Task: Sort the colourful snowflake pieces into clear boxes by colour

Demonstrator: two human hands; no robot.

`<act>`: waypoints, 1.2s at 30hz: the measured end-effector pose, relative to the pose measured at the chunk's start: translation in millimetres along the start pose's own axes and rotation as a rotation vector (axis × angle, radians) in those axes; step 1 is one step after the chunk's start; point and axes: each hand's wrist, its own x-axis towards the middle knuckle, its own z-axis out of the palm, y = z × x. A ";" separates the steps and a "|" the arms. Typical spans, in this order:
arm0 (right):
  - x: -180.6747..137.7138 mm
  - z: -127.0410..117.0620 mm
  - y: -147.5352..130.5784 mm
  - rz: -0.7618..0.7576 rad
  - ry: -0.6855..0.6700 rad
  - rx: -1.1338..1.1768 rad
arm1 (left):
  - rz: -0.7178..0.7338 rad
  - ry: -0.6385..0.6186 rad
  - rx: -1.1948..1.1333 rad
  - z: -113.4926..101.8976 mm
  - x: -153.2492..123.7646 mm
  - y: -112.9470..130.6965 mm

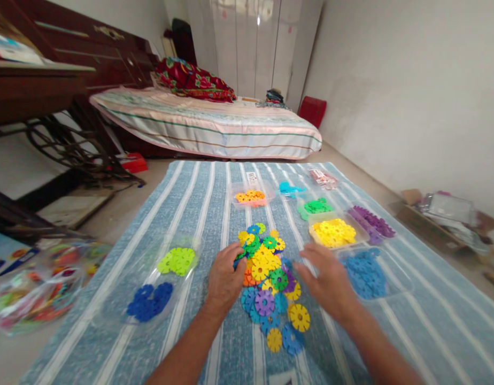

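Note:
A heap of mixed plastic snowflake discs [269, 278] in yellow, green, blue, purple and orange lies on the blue striped cloth [215, 192]. My left hand [225, 278] rests at the heap's left edge, fingers curled down onto the discs; whatever it pinches is hidden. My right hand [327, 275] hovers at the heap's right side with fingers stretched flat and nothing in it. Clear trays hold sorted discs: lime green [178, 260], dark blue [149, 301], orange [251, 197], cyan [290, 188], green [317, 206], yellow [333, 232], purple [373, 220], blue [365, 272].
A bag of mixed coloured pieces [34, 286] lies on the floor at left. A bed [207, 123] stands beyond the cloth, a dark wooden table [34, 88] at left, a cardboard box [443, 219] by the right wall.

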 end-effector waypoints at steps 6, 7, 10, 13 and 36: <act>-33.4 34.5 -56.5 -0.001 -0.385 0.077 | 0.020 -0.008 0.004 -2.2 2.5 -1.4; -34.3 36.9 -58.9 0.014 -0.401 0.084 | 0.025 -0.006 0.003 -2.5 3.1 -2.3; -36.0 41.9 -59.5 0.046 -0.365 0.143 | 0.038 0.003 0.000 -2.0 4.6 -6.0; -35.1 41.9 -56.7 0.094 -0.277 0.242 | 0.047 0.021 -0.005 -0.4 6.0 -9.5; 55.2 -87.3 135.2 0.573 0.129 -0.430 | 0.013 -0.010 -0.001 -1.3 5.1 -4.4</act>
